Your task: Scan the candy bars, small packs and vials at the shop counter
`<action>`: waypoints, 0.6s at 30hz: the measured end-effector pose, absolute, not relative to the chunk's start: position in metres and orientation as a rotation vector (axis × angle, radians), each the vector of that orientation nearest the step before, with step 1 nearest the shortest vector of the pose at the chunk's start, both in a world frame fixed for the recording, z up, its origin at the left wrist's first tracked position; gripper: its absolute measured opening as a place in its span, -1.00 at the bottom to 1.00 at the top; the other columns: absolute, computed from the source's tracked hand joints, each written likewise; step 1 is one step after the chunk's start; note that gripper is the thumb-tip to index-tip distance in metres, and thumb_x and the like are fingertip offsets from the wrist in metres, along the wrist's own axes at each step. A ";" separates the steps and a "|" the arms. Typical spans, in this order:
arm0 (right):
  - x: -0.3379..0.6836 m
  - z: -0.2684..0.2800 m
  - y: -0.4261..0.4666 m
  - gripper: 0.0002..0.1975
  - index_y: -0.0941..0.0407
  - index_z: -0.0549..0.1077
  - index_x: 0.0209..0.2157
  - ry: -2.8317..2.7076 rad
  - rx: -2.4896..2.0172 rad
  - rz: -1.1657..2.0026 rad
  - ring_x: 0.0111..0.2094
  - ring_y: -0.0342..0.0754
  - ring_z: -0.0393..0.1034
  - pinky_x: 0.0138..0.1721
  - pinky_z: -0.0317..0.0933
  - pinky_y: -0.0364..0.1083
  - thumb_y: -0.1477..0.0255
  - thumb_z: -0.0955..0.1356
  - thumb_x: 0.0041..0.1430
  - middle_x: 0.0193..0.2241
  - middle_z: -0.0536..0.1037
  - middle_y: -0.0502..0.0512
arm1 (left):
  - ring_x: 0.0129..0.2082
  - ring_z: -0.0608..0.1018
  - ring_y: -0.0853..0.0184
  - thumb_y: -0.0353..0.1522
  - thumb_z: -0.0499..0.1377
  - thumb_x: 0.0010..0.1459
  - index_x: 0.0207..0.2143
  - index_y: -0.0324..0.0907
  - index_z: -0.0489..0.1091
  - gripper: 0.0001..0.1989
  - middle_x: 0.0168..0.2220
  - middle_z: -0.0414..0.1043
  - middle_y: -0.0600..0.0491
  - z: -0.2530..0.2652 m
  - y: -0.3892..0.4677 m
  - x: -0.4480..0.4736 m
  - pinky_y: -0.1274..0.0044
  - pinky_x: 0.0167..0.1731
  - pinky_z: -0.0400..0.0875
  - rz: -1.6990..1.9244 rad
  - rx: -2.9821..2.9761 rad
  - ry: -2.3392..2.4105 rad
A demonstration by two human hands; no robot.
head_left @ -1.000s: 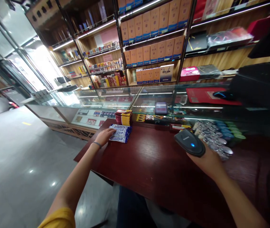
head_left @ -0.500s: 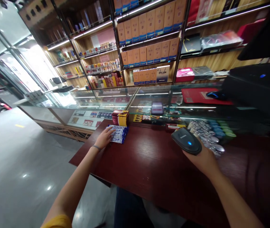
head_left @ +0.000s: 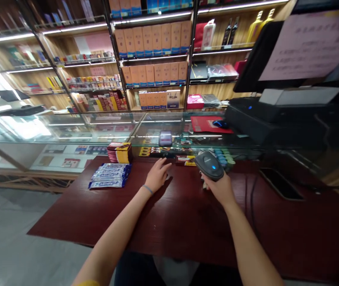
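My right hand (head_left: 221, 186) grips a black barcode scanner (head_left: 208, 165) with a lit blue light, held above the desk. Behind the scanner, mostly hidden, are rows of small round blue and green containers (head_left: 226, 156). My left hand (head_left: 158, 174) hovers low over or rests on the desk with fingers stretched forward; nothing clear shows in it. Left of it lies a row of blue-and-white wrapped packets (head_left: 109, 176). Beyond them stands a stack of red and yellow packs (head_left: 118, 153). A red and yellow pack (head_left: 184, 160) lies ahead, between my hands.
The dark red desk (head_left: 181, 222) meets a glass display counter (head_left: 106, 129). A phone-like dark slab (head_left: 281, 183) and cables lie at the right. A black monitor (head_left: 255, 59) and black machine (head_left: 255, 119) stand at the right, and a mouse (head_left: 219, 124) rests on a red mat (head_left: 200, 124).
My left hand has left the blue-and-white packets and moved right across the desk. The scanner stays in my right hand, now closer to the left hand. The view has turned right.
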State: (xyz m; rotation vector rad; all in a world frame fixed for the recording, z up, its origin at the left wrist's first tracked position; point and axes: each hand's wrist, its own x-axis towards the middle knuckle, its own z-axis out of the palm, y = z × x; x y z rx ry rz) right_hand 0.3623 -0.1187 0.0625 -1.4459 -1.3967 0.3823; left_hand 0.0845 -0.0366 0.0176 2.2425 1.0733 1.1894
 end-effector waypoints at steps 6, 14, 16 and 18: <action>0.369 0.068 -0.120 -0.59 0.10 0.51 -0.26 -1.174 -1.369 0.537 -0.63 -0.01 0.43 -0.58 0.33 -0.06 0.06 0.48 0.04 -0.55 0.60 0.07 | 0.45 0.16 -0.01 -0.48 0.17 0.27 0.27 -0.03 0.38 -0.47 0.39 0.22 -0.12 0.002 -0.018 0.164 0.02 0.38 0.14 0.853 2.633 1.143; 0.372 0.067 -0.119 -0.62 0.12 0.52 -0.26 -1.134 -1.284 0.553 -0.68 -0.07 0.35 -0.58 0.31 -0.09 0.10 0.48 0.08 -0.61 0.56 0.03 | 0.46 0.10 -0.10 -0.29 0.15 0.35 0.37 -0.02 0.26 -0.45 0.46 0.10 -0.08 0.002 0.007 0.221 0.02 0.38 0.06 0.538 2.791 1.354; 0.374 0.065 -0.117 -0.64 0.10 0.52 -0.34 -1.153 -1.293 0.524 -0.61 0.00 0.45 -0.53 0.36 -0.08 0.08 0.48 0.08 -0.61 0.56 0.06 | 0.45 0.13 -0.12 -0.27 0.14 0.36 0.37 -0.03 0.26 -0.46 0.45 0.13 -0.10 0.002 0.011 0.226 0.00 0.37 0.06 0.499 2.741 1.397; 0.375 0.063 -0.116 -0.65 0.09 0.51 -0.39 -1.163 -1.295 0.495 -0.50 0.06 0.54 -0.46 0.40 -0.06 0.08 0.48 0.07 -0.59 0.58 0.10 | 0.42 0.19 -0.12 -0.26 0.14 0.36 0.34 -0.02 0.29 -0.48 0.41 0.20 -0.11 0.001 0.012 0.228 0.01 0.35 0.09 0.497 2.702 1.419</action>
